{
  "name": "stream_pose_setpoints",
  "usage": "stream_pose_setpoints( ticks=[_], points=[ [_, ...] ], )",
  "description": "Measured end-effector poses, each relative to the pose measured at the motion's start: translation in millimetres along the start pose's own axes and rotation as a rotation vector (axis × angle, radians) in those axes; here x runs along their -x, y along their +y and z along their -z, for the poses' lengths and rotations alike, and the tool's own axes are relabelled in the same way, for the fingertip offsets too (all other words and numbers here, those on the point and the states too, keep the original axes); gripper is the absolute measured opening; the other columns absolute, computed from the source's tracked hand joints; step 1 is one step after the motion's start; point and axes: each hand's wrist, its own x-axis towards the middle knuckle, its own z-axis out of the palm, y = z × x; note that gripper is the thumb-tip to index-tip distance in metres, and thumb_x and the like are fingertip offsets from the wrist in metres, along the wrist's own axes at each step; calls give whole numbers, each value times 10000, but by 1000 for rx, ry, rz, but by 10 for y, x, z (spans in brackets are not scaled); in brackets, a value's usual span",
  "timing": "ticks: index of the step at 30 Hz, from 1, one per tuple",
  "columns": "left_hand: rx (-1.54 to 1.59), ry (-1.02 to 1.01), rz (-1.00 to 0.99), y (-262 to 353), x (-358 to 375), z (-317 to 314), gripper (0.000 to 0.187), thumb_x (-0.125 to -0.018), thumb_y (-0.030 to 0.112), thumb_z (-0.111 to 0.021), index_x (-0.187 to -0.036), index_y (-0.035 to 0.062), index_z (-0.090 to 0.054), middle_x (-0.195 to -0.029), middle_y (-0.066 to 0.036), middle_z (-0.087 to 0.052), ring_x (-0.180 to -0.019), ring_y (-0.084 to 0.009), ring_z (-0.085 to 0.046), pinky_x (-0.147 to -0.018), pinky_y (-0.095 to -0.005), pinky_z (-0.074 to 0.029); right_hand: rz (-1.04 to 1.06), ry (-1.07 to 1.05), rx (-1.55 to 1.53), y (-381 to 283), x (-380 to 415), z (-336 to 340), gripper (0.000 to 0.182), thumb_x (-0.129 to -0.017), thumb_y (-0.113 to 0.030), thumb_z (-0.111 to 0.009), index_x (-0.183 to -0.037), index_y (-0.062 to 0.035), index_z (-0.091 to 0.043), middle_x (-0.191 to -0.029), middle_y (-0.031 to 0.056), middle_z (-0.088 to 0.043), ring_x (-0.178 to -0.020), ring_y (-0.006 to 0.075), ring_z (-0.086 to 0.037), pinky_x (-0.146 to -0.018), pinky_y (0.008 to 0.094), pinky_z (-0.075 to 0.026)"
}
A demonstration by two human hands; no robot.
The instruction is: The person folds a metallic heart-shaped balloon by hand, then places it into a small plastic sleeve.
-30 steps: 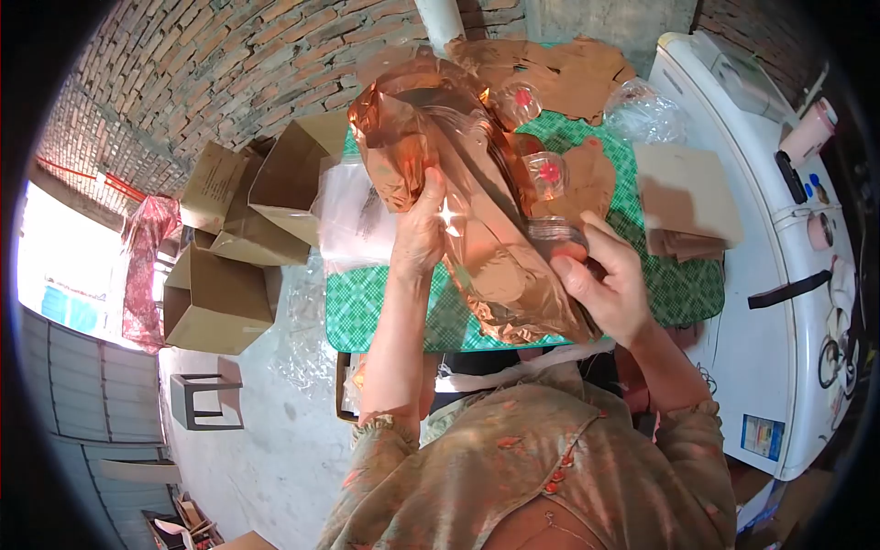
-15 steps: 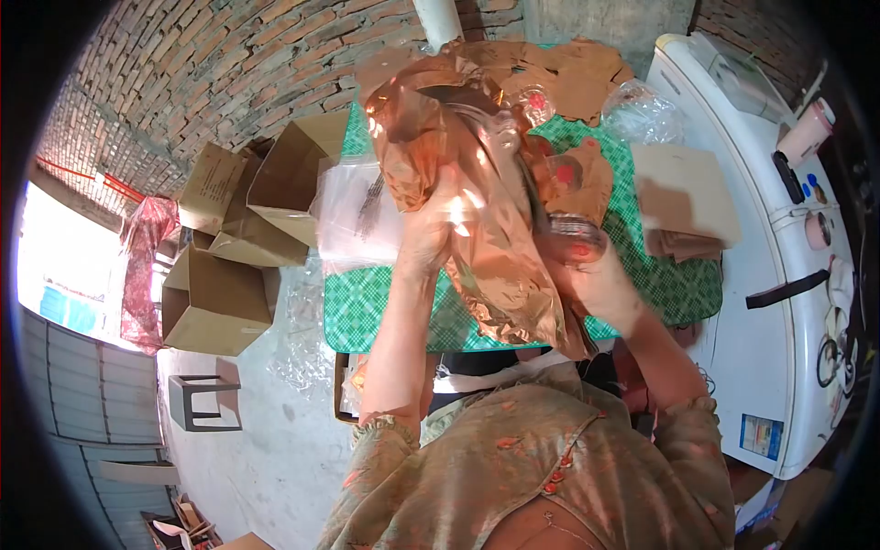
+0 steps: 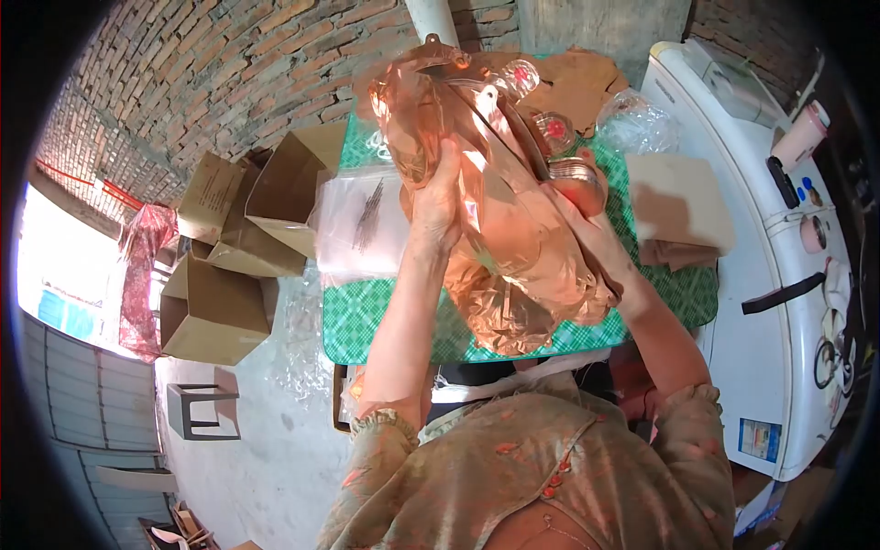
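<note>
A large crumpled sheet of shiny copper-coloured foil (image 3: 513, 229), which looks like flat foil balloons with tabs, hangs between my hands above the table. My left hand (image 3: 438, 197) grips its left side, thumb on top and the other fingers hidden behind. My right hand (image 3: 579, 209) is at the foil's right edge, closed around a round coppery bundle with ridged bands (image 3: 576, 172); some fingers are hidden. Just beyond lie clear round pieces with red centres (image 3: 554, 133) and flat brown foil (image 3: 577, 87).
The table has a green patterned cover (image 3: 367, 316). Clear plastic sleeves (image 3: 357, 225) lie left, a folded brown paper stack (image 3: 678, 206) and crumpled clear plastic (image 3: 639, 121) right. Open cardboard boxes (image 3: 215, 307) and a small stool (image 3: 203, 410) stand left; a white fridge (image 3: 733, 339) borders the right.
My right hand has moved up and away from me with the ridged bundle. The foil has spread wider and its lower end bulges over the near table edge. My left hand has shifted slightly.
</note>
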Motion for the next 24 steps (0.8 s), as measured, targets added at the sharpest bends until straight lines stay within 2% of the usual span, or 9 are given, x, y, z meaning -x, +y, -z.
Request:
stream_pose_setpoints(
  ticks=[3, 6, 9, 11, 12, 15, 18, 21, 24],
  points=[
    [-45, 27, 123, 101, 34, -129, 309, -1056, 335, -626, -1290, 133, -615, -1111, 52, -651, -1044, -79, -615, -940, -273, -523, 27, 55, 164, -151, -14, -88, 423, -1039, -385, -634, -1222, -7, -690, -1120, 67, -712, -1061, 154, -651, -911, 313, -522],
    [40, 1, 127, 40, -73, -110, 421, -1033, 287, -682, -1407, 126, -577, -1262, 10, -631, -1093, -92, -611, -812, -274, -568, 97, 46, 418, 20, -153, 17, 372, -1043, -332, -638, -1241, -24, -701, -1112, 46, -715, -1060, 119, -646, -911, 284, -521],
    [0, -51, 133, 26, -175, -19, 246, -1046, 356, -642, -1172, 145, -653, -1026, 65, -645, -894, -53, -607, -767, -260, -528, 4, 30, 71, -50, -159, 68, 389, -1046, -325, -631, -1284, -20, -674, -1179, 31, -691, -1090, 114, -628, -945, 293, -507],
    [-37, -19, 75, 16, -242, -2, 236, -1041, 354, -651, -1150, 145, -658, -1006, 58, -647, -882, -54, -614, -747, -256, -530, -199, -7, -142, -188, -174, 129, 410, -1044, -323, -636, -1311, -13, -655, -1225, 14, -668, -1117, 103, -603, -965, 289, -490],
    [-55, -4, 47, 8, -275, 5, 232, -1039, 353, -656, -1140, 145, -661, -996, 55, -648, -875, -55, -617, -736, -255, -531, -189, -29, -116, -169, -222, 173, 384, -1038, -301, -647, -1301, -22, -648, -1210, 9, -660, -1124, 90, -588, -989, 278, -470],
    [-78, -20, 66, -9, -380, 71, 242, -1033, 341, -669, -1167, 140, -667, -1022, 52, -663, -918, -55, -626, -773, -252, -533, -192, -69, -32, -134, -343, 242, 308, -1028, -269, -668, -1240, -47, -640, -1158, -14, -640, -1102, 63, -568, -1006, 258, -448],
    [-55, 16, 44, 39, -404, -66, 257, -1032, 333, -674, -1200, 139, -672, -1062, 52, -674, -954, -45, -623, -797, -244, -528, -40, -11, -149, 37, -507, 295, 380, -1028, -338, -676, -1267, -43, -657, -1213, -12, -637, -1146, 62, -557, -983, 269, -454],
    [-47, -43, 1, -4, -526, -8, 282, -1036, 319, -670, -1245, 129, -666, -1131, 44, -676, -1017, -54, -623, -867, -257, -533, -106, -16, -138, 49, -551, 298, 361, -1050, -354, -639, -1280, -76, -654, -1224, -38, -639, -1159, 36, -561, -997, 261, -460],
    [-57, -48, 76, 116, -468, -165, 294, -1038, 310, -670, -1256, 112, -662, -1130, 43, -676, -1043, -64, -625, -913, -253, -527, -227, -135, -446, -37, -642, 255, 402, -1057, -375, -615, -1337, -87, -631, -1259, -14, -661, -1150, 68, -610, -991, 278, -501]
  ],
)
